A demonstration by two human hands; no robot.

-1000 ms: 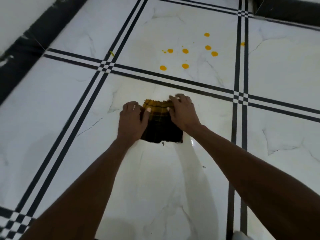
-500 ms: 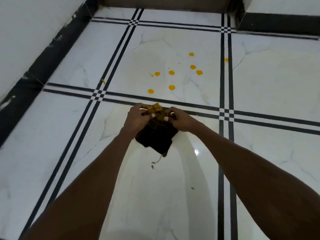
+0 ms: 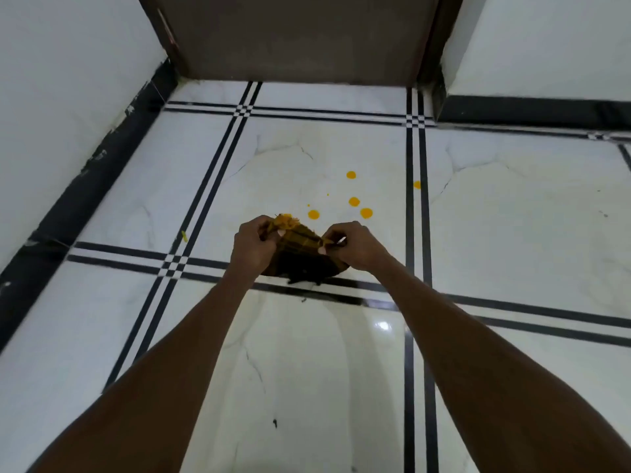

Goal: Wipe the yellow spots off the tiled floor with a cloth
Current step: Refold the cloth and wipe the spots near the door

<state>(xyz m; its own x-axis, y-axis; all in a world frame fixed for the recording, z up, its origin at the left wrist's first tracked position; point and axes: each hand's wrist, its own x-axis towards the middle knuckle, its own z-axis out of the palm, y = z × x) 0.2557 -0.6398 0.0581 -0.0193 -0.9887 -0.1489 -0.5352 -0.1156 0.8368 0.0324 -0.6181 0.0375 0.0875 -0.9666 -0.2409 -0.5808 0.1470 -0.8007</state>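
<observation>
A dark checked cloth (image 3: pixel 302 254) with a yellow-stained top edge hangs between both hands, low over the white tiled floor (image 3: pixel 324 370). My left hand (image 3: pixel 254 245) pinches its left corner and my right hand (image 3: pixel 353 245) pinches its right corner. Several yellow spots (image 3: pixel 354 201) lie on the tile just beyond the cloth, the nearest one (image 3: pixel 313 214) close to my fingers. One more spot (image 3: pixel 417 184) sits on the black grout line to the right. A small yellow smear (image 3: pixel 184 236) marks the floor to the left.
A brown door (image 3: pixel 297 35) closes the far end. White walls with black skirting (image 3: pixel 85 186) run along the left and the far right. Black double lines cross the tiles. Small dark specks (image 3: pixel 274 422) lie on the near tile.
The cloth, flat on the floor under both hands a second ago, is lifted and carried forward toward the spots. The view has tilted up, revealing the door.
</observation>
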